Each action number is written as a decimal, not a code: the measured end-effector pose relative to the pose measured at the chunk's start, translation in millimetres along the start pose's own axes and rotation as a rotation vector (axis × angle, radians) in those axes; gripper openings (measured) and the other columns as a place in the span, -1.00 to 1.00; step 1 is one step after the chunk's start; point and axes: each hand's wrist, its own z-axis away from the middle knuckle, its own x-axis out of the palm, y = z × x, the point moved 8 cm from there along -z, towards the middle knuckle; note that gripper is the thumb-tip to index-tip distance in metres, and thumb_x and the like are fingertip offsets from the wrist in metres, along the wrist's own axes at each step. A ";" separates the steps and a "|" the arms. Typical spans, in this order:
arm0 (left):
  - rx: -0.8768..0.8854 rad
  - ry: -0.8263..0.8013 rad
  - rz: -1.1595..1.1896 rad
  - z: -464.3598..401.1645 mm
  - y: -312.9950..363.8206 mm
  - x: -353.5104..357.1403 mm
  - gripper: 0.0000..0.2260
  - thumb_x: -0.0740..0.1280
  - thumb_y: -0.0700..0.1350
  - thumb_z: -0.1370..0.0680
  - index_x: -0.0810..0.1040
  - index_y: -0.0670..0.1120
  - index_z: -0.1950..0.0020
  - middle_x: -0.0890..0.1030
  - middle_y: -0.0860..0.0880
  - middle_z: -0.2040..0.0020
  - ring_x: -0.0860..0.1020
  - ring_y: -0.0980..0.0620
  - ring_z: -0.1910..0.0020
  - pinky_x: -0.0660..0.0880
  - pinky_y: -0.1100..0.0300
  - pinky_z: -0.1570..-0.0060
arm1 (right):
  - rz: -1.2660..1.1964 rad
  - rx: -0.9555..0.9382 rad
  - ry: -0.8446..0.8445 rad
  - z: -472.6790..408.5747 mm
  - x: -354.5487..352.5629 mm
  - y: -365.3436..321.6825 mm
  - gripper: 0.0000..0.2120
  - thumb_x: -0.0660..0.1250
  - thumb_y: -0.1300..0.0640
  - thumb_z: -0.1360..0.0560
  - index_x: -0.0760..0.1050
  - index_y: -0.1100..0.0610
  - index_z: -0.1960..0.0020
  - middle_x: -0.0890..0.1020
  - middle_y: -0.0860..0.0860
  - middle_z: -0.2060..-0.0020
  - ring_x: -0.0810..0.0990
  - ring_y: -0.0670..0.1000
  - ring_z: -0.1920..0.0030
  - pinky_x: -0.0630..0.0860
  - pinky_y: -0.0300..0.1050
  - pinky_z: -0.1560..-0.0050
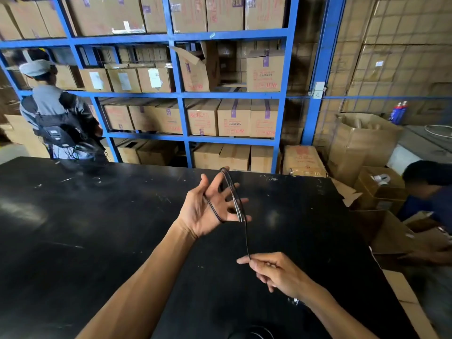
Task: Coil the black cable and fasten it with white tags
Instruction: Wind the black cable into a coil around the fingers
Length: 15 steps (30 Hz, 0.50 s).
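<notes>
- Head view looks down at two bare arms over a big, shiny black table top (pixel 97 216)
- The left hand (pixel 205 209) is held up with the palm open and the fingers spread wide
- The thin black cable (pixel 236 194) goes round those spread fingers in a few loops, from the thumb side to the far fingertips
- I think the fingers are spread like that to act as a frame, so each loop comes out the same size and does not slip off
- One length of the cable drops from the loops down to the right hand (pixel 276 272)
- The right hand pinches that length between the thumb and the first finger, and the other fingers are curled in
- It holds the cable a little way below the loops, most likely to keep it tight and to feed it round for one more turn
- The rest of the cable may run on past the right hand, but it is dark on a dark table, so I cannot tell where it ends
- I see no white tags near the hands, so the tying step is not yet done
- Behind the table stand blue metal shelves (pixel 178 96) full of brown cardboard boxes (pixel 233 118)
- A person in a grey cap (pixel 36 67) stands at the far left with their back turned, and another person bends over open boxes at the right edge
</notes>
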 end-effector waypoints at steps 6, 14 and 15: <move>-0.316 -0.361 -0.133 19.0 -40.0 40.1 -0.45 -0.08 0.30 -0.63 0.11 0.19 -0.61 0.00 -0.14 -0.64 -0.05 -0.45 -0.55 -0.10 -0.61 -0.32 | 0.270 0.105 0.122 -23.5 -51.3 -7.8 -0.77 0.39 -0.14 -0.55 0.72 -0.03 0.11 0.52 -0.13 0.51 0.47 -0.13 0.46 0.48 -0.02 0.33; -0.705 -0.245 -0.528 31.3 -103.5 0.5 -0.43 -0.11 0.35 -0.60 0.31 0.20 -0.53 0.34 0.05 -0.52 0.19 -0.36 -0.52 0.03 -0.53 -0.38 | 0.767 0.018 0.134 -39.4 -127.7 -100.5 -0.67 0.49 -0.30 -0.30 0.74 -0.06 0.16 0.73 -0.14 0.26 0.67 -0.17 0.19 0.66 0.04 0.07; -0.684 -0.193 -0.536 28.0 -102.8 -8.2 -0.44 -0.09 0.35 -0.59 0.37 0.20 -0.49 0.39 0.05 -0.49 0.26 -0.34 -0.47 0.04 -0.52 -0.38 | 0.746 0.007 0.142 -39.0 -127.4 -106.5 -0.67 0.50 -0.30 -0.32 0.75 -0.06 0.16 0.73 -0.14 0.27 0.67 -0.17 0.20 0.66 0.02 0.09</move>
